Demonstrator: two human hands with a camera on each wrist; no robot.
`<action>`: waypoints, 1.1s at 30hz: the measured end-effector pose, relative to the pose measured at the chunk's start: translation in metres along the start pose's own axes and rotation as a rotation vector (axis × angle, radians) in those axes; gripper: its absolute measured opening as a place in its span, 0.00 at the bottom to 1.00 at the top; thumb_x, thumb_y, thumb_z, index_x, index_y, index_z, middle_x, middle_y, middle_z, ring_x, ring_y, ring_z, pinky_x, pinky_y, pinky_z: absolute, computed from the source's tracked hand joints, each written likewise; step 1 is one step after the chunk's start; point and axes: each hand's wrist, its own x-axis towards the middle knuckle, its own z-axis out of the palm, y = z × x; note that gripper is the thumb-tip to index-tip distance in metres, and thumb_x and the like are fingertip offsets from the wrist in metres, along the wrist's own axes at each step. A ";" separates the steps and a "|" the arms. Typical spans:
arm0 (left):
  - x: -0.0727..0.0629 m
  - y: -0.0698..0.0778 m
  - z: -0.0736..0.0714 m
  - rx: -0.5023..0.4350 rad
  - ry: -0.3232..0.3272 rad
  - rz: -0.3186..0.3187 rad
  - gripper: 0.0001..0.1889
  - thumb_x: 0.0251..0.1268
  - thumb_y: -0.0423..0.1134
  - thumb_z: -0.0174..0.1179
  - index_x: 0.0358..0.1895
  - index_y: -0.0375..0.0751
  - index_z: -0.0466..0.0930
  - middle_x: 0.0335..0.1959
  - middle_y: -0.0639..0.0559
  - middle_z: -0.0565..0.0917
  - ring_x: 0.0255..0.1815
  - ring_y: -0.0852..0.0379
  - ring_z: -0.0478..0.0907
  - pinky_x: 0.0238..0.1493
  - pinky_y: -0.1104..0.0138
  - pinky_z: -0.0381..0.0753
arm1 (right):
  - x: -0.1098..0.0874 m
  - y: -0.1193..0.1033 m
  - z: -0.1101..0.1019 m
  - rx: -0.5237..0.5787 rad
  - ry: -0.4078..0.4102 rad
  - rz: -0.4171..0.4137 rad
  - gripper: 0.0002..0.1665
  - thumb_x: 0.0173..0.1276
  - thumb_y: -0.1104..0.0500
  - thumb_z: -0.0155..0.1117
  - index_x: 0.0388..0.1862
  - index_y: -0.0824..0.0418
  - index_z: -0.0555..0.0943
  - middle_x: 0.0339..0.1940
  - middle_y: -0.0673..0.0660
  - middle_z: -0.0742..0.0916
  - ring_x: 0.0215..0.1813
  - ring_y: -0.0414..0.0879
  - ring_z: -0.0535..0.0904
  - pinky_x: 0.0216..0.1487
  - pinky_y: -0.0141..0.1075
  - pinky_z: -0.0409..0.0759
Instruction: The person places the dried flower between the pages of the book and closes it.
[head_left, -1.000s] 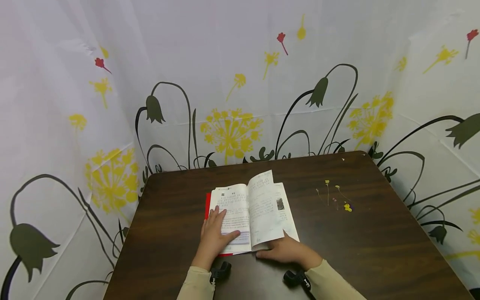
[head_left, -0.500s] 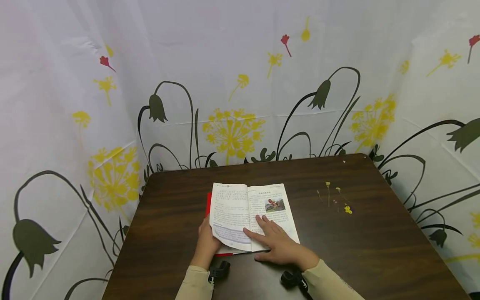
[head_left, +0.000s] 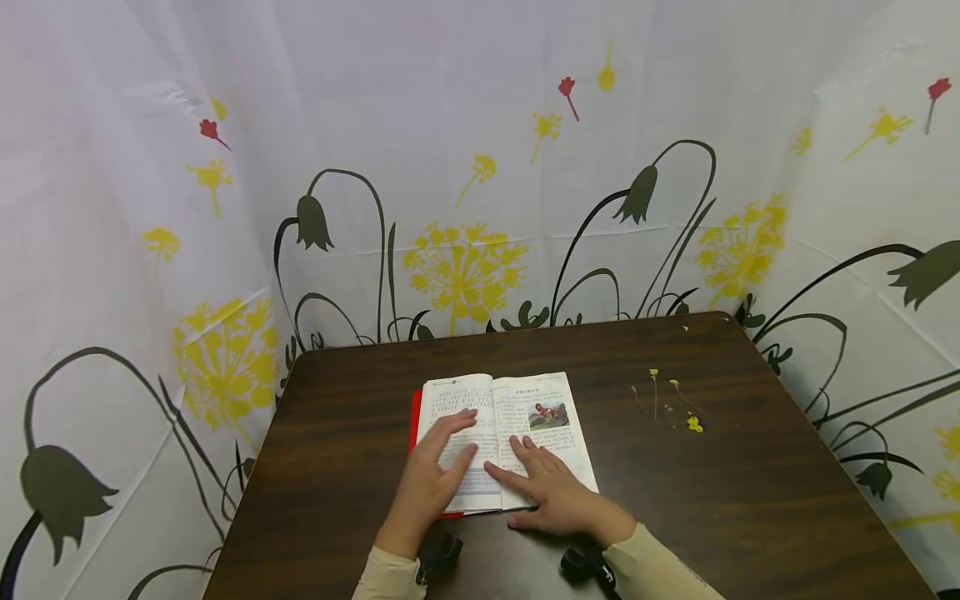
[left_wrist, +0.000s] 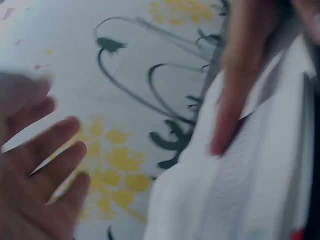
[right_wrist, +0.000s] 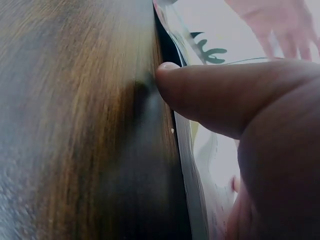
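An open book (head_left: pixel 461 397) with a red cover edge (head_left: pixel 415 417) lies on the dark wooden table. Its right page (head_left: pixel 576 467) carries a small coloured picture (head_left: pixel 549 416). Over the lower left page is my left hand (head_left: pixel 427 479), fingers extended and holding nothing; whether the fingertips touch the paper is unclear. My right hand (head_left: pixel 558 498) rests on the lower right page with fingers spread, its thumb near the bottom edge. In the right wrist view, that thumb (right_wrist: pixel 210 95) reaches past the page edges (right_wrist: pixel 192 185). Blurred pages (left_wrist: pixel 250 170) appear in the left wrist view.
Several small dried flowers on thin stems (head_left: pixel 655 390), among them a yellow bloom (head_left: pixel 695 424), lie on the table (head_left: pixel 750 500) right of the book. Behind the table hangs a white curtain (head_left: pixel 465 100) printed with flowers.
A leaf that stood raised in the middle has turned over to the left, and a picture page now shows. My left hand has released the left page edge and moved over that page.
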 end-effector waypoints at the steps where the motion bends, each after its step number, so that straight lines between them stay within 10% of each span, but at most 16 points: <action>1: -0.001 0.000 0.006 -0.007 -0.121 -0.024 0.31 0.74 0.40 0.72 0.78 0.52 0.75 0.81 0.52 0.76 0.85 0.44 0.69 0.86 0.49 0.65 | 0.000 0.000 0.000 0.008 0.003 -0.005 0.48 0.77 0.38 0.70 0.90 0.37 0.61 0.93 0.68 0.52 0.93 0.70 0.44 0.86 0.71 0.51; 4: -0.009 -0.008 0.025 0.079 -0.418 -0.100 0.48 0.71 0.53 0.74 0.88 0.48 0.59 0.92 0.48 0.56 0.93 0.38 0.47 0.87 0.32 0.49 | -0.001 0.003 0.000 0.047 0.009 -0.028 0.48 0.77 0.37 0.69 0.90 0.39 0.61 0.93 0.68 0.52 0.92 0.71 0.44 0.85 0.73 0.50; 7: -0.016 -0.016 0.036 0.170 -0.520 -0.128 0.55 0.65 0.59 0.76 0.89 0.43 0.57 0.93 0.43 0.50 0.93 0.33 0.43 0.85 0.27 0.46 | -0.002 0.009 0.000 0.118 0.030 -0.061 0.49 0.77 0.36 0.68 0.90 0.46 0.61 0.92 0.71 0.54 0.91 0.73 0.46 0.84 0.74 0.50; 23: -0.018 -0.017 0.044 0.253 -0.504 -0.157 0.53 0.67 0.65 0.72 0.88 0.45 0.60 0.93 0.41 0.44 0.94 0.35 0.40 0.87 0.31 0.46 | -0.006 0.018 -0.013 0.326 -0.019 -0.040 0.36 0.80 0.42 0.67 0.83 0.49 0.73 0.93 0.62 0.56 0.93 0.69 0.44 0.86 0.74 0.43; 33: -0.017 -0.015 0.046 0.243 -0.495 -0.181 0.51 0.66 0.65 0.72 0.86 0.47 0.64 0.93 0.41 0.46 0.93 0.34 0.41 0.87 0.31 0.47 | -0.013 0.008 0.006 -0.038 0.069 -0.034 0.45 0.77 0.43 0.71 0.87 0.51 0.66 0.92 0.61 0.60 0.92 0.63 0.53 0.87 0.69 0.55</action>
